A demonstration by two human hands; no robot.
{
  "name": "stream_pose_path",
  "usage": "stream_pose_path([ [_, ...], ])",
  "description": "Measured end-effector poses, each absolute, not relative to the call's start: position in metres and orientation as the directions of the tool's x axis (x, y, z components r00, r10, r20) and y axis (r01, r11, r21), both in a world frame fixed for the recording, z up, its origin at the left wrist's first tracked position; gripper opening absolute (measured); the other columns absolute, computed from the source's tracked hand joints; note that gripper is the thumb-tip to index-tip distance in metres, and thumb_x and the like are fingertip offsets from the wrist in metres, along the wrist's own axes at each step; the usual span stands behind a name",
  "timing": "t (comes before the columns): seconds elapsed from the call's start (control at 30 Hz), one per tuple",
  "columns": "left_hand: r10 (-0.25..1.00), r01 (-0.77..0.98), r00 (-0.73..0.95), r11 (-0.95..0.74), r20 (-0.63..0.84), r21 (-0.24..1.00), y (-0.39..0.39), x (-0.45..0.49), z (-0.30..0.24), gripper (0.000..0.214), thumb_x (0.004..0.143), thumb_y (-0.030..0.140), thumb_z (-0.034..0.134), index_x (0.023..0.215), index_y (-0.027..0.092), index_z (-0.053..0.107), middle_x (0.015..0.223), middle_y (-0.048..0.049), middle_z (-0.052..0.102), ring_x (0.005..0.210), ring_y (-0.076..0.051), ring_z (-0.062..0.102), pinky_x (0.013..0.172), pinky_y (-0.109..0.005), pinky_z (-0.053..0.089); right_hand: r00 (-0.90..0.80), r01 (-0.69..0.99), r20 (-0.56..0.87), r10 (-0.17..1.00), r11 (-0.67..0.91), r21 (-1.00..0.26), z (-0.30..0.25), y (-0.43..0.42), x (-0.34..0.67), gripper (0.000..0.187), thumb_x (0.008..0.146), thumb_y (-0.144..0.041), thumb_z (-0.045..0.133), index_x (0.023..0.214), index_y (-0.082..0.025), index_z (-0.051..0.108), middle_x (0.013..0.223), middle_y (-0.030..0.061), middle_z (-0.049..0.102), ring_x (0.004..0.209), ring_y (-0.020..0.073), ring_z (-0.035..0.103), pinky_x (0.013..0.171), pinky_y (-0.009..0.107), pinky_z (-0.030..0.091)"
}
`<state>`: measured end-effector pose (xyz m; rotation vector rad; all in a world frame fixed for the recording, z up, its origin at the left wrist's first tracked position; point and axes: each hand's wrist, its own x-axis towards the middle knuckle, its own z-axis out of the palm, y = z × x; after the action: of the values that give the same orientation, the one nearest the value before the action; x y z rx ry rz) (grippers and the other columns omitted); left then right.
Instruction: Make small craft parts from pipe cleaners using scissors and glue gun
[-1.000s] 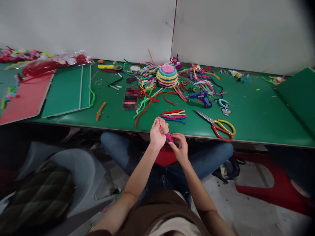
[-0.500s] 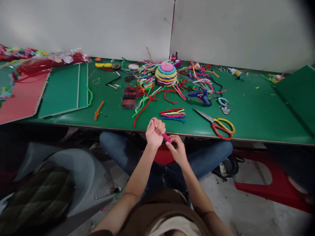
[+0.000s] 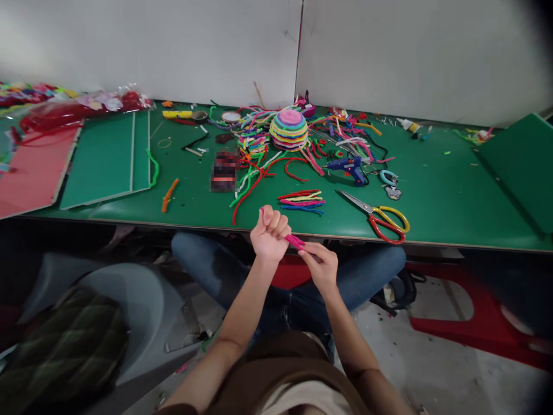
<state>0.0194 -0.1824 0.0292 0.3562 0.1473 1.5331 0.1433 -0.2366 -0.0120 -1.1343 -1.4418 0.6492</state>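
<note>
My left hand (image 3: 268,233) is a fist wrapped round a pink pipe cleaner (image 3: 294,240), just in front of the green table's near edge (image 3: 432,242). My right hand (image 3: 322,265) pinches the other end of the same pipe cleaner, a little lower and to the right. Both hands hover over my lap. On the table just beyond them lies a small bundle of red, yellow, pink and blue pipe cleaners (image 3: 301,200).
Red-and-yellow scissors (image 3: 380,216) lie to the right, a blue glue gun (image 3: 348,167) behind them. A striped dome of pipe cleaners (image 3: 288,129) sits among loose ones at the back. Green and red boards (image 3: 103,158) lie left. A grey chair (image 3: 125,305) stands at lower left.
The camera view has drifted slightly. My right hand has slid a little down and right along the pink pipe cleaner; my left fist keeps its grip.
</note>
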Motion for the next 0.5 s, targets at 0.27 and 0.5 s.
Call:
stream_pose_path([
  [0.27,0.998,-0.93,-0.034,-0.047,0.044,0.365,-0.1834,0.0191,0.0289,0.036,0.093,0.03,0.036,0.061,0.019,0.024,0.052,0.0061,0.008,0.042,-0.008,0.006,0.036,-0.015,0.018,0.015,0.429,0.498,0.867,0.444,-0.787,-0.0119,-0.2342,0.1507,0.004,0.078,-0.022,0.065,0.083,-0.021,0.065,0.075,0.0024,0.068,0.064,0.0139,0.06,0.06,0.028,0.049],
  [0.5,0.982,-0.902,0.008,-0.074,0.187,0.426,-0.1798,0.0131,0.0277,0.037,0.089,0.029,0.046,0.059,0.018,0.027,0.05,0.0068,0.011,0.042,-0.008,0.005,0.036,-0.016,0.018,-0.308,0.628,0.446,0.84,0.532,-0.568,-0.0056,-0.2338,0.1497,0.009,0.085,-0.021,0.053,0.089,-0.02,0.061,0.089,0.0065,0.066,0.081,0.0185,0.055,0.07,0.034,0.043],
])
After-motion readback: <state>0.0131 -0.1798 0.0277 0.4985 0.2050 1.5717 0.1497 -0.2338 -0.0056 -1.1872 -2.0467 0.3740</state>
